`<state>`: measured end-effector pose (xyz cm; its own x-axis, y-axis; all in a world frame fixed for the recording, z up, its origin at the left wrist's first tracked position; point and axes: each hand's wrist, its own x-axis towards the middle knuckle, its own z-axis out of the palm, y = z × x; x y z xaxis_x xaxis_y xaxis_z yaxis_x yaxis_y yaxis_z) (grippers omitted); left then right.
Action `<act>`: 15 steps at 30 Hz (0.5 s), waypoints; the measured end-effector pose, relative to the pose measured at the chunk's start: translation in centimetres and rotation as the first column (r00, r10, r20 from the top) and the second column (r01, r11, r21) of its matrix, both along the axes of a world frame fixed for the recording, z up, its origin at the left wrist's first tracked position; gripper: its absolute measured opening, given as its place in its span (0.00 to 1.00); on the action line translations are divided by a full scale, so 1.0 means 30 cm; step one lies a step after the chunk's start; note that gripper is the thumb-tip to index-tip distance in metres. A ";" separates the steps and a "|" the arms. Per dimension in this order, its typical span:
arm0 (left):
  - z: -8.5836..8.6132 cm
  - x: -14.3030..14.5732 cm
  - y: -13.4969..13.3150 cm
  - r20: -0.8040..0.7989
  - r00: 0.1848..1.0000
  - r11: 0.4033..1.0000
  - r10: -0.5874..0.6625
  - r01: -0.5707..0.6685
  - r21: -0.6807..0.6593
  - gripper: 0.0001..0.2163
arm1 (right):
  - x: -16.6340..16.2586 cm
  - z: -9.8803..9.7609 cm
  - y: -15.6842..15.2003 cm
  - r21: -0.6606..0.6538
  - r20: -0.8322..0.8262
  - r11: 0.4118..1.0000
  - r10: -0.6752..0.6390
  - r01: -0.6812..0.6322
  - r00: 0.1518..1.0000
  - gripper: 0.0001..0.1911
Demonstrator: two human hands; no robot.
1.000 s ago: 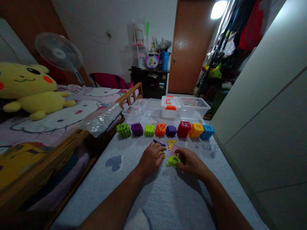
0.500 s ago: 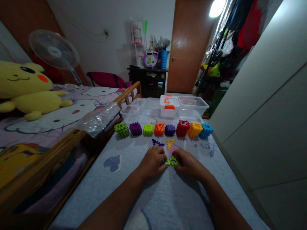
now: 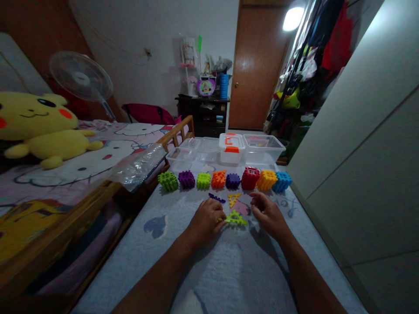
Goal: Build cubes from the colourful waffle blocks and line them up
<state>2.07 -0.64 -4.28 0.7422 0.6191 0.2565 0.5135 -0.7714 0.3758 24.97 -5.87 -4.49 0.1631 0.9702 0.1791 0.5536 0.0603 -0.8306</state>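
Note:
My left hand (image 3: 209,218) pinches the left end of a lime-green triangular building piece (image 3: 236,219) with notched edges. A bit of yellow shows at the fingertips, too small to make out. To the right, my right hand (image 3: 266,211) hovers apart from the piece, thumb and fingers spread with nothing between them. Just beyond the hands lie a purple notched piece (image 3: 216,198) and a yellow triangular piece (image 3: 233,200). Farther back stands a row of stacked notched pieces, among them an orange stack (image 3: 218,179) and a red stack (image 3: 250,179).
Behind the row stand a lidded clear box (image 3: 231,153) with orange latches and open clear containers (image 3: 263,146). A wooden bed rail (image 3: 131,205) borders the table's left side, with a plastic bag (image 3: 139,163) over it. A pale cabinet (image 3: 360,152) rises at the right.
My right hand has let go of the lime-green triangular piece and moved up and right, its fingers opening. My left hand stays at the piece. The view has tilted slightly upward.

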 end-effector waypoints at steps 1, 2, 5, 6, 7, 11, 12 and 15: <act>0.013 -0.014 0.006 0.037 0.999 1.000 0.024 -0.024 0.002 0.02 | 0.007 -0.006 0.004 0.019 -0.036 0.999 -0.039 0.039 0.999 0.17; 0.028 -0.028 0.012 0.079 0.995 0.998 0.060 -0.061 0.009 0.02 | 0.013 -0.012 0.007 0.031 -0.066 0.997 -0.067 0.070 0.996 0.17; 0.073 -0.070 0.038 0.180 0.953 0.965 0.245 -0.258 0.053 0.03 | 0.021 -0.030 0.015 0.037 -0.097 0.994 -0.103 0.107 0.990 0.16; 0.086 -0.081 0.049 0.197 0.925 0.936 0.324 -0.344 0.076 0.03 | 0.021 -0.035 0.017 0.034 -0.092 0.994 -0.104 0.107 0.990 0.16; 0.098 -0.089 0.062 0.202 0.894 0.900 0.399 -0.425 0.102 0.04 | 0.018 -0.038 0.018 0.031 -0.083 0.994 -0.101 0.104 0.991 0.16; 0.130 -0.089 0.124 0.150 0.779 0.746 0.609 -0.626 0.227 0.06 | 0.000 -0.042 0.019 0.021 -0.037 0.996 -0.081 0.082 0.996 0.16; 0.134 -0.082 0.140 0.127 0.760 0.718 0.637 -0.645 0.260 0.07 | -0.004 -0.042 0.018 0.019 -0.026 0.997 -0.076 0.077 0.997 0.16; 0.133 -0.057 0.181 0.060 0.718 0.665 0.693 -0.669 0.332 0.09 | -0.012 -0.041 0.016 0.005 -0.008 0.998 -0.065 0.065 0.998 0.16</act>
<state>0.38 4.78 -0.29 0.1678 0.8544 0.4918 0.9565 -0.2618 0.1284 24.62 -5.39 -5.74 0.2268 0.9565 0.1832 0.5504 0.0293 -0.8344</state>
